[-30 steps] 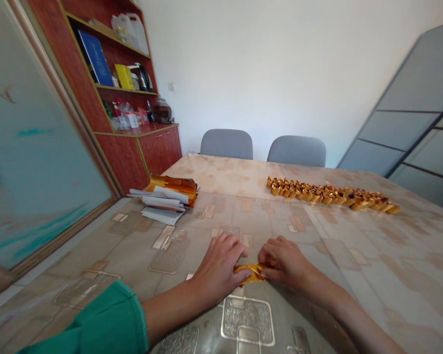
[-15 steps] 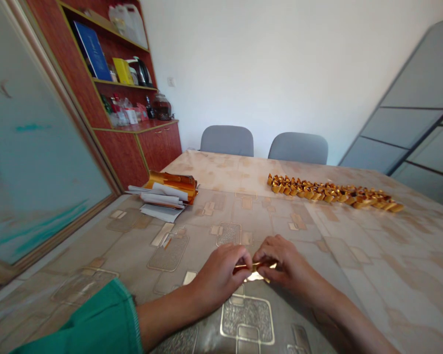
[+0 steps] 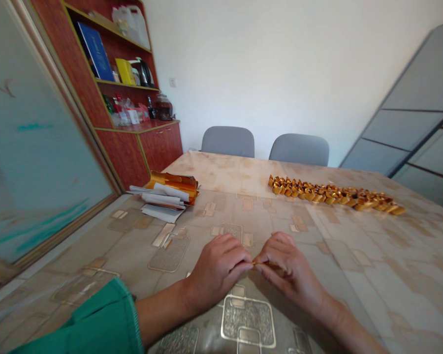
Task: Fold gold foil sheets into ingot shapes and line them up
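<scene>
My left hand (image 3: 221,263) and my right hand (image 3: 286,260) meet above the near middle of the table, thumbs and forefingers pinched. Between the fingertips shows a tiny sliver of gold foil paper (image 3: 254,263); both hands grip it, and the fingers hide most of it. Farther off to the left lies a stack of gold foil sheets (image 3: 177,183) with white-backed sheets (image 3: 164,199) in front. At the far right, folded gold paper pieces (image 3: 328,191) stand in long, close rows.
A patterned cloth covers the table (image 3: 214,169). Two grey chairs, a left one (image 3: 228,141) and a right one (image 3: 299,149), stand behind its far edge. A red-brown cabinet (image 3: 162,147) with shelves is at the left, beside a framed glass panel (image 3: 40,147).
My hands have pinched closer together on the gold foil paper. Its shiny face, visible between them before, is now nearly all hidden. The stack and folded rows are unchanged.
</scene>
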`<state>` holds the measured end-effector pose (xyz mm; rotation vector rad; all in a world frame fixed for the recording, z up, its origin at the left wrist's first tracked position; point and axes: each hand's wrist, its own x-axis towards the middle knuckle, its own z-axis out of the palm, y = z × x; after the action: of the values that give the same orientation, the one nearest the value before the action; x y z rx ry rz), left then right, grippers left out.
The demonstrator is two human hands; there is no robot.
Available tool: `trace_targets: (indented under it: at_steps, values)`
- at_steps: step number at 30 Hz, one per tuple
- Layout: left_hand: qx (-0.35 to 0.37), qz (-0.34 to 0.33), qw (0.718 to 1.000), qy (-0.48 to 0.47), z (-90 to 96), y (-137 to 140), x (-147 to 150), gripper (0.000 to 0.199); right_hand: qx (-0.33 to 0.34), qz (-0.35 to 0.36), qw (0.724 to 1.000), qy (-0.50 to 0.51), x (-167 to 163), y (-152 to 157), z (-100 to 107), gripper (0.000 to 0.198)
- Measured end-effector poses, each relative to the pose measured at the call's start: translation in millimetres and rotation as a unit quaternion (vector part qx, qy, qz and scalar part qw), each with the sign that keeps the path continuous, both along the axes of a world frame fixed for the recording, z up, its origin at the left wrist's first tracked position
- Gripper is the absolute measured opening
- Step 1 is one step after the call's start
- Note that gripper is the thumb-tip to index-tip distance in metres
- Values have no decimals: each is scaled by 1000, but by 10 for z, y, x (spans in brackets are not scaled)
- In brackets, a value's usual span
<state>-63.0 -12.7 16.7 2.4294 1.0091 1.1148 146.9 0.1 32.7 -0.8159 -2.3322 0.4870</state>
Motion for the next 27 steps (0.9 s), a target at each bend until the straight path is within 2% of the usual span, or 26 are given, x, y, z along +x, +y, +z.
trace_targets:
  at_steps: [2, 4, 5, 7, 10, 12, 16, 19, 22, 25, 27]
  values:
    - [-54, -3, 998, -37, -2, 10, 19, 20, -33, -12, 999, 19, 8, -1, -13, 19]
    - [-144, 7, 985, -94, -8, 31, 39, 17, -103, -38, 992, 62, 41, 23, -35, 15]
    - [-198, 15, 971, -131, -12, 43, 47, 15, -149, -52, 983, 91, 65, 44, -49, 14]
    - [-289, 34, 934, -207, -19, 66, 56, 15, -238, -58, 958, 149, 107, 88, -83, 26]
    - [-347, 52, 889, -294, -29, 78, 61, 22, -327, -8, 925, 194, 97, 115, -146, 38]
    - [-358, 47, 876, -320, -34, 71, 66, 26, -352, 11, 911, 216, 35, 95, -188, 35]
    - [-383, 23, 867, -317, -42, 55, 82, 27, -329, -10, 908, 259, -83, 35, -228, 24]
    - [-376, 17, 875, -303, -52, 62, 76, 24, -313, -6, 914, 257, -75, 37, -236, 19]
    - [-325, 19, 909, -259, -58, 77, 47, 16, -312, 4, 921, 235, -6, 66, -243, 17]
    - [-193, 20, 963, -187, -49, 90, 10, 12, -274, -9, 939, 209, 67, 77, -211, 16]
    - [-87, 1, 985, -152, -36, 95, -9, 12, -217, -11, 958, 185, 99, 66, -155, 19]
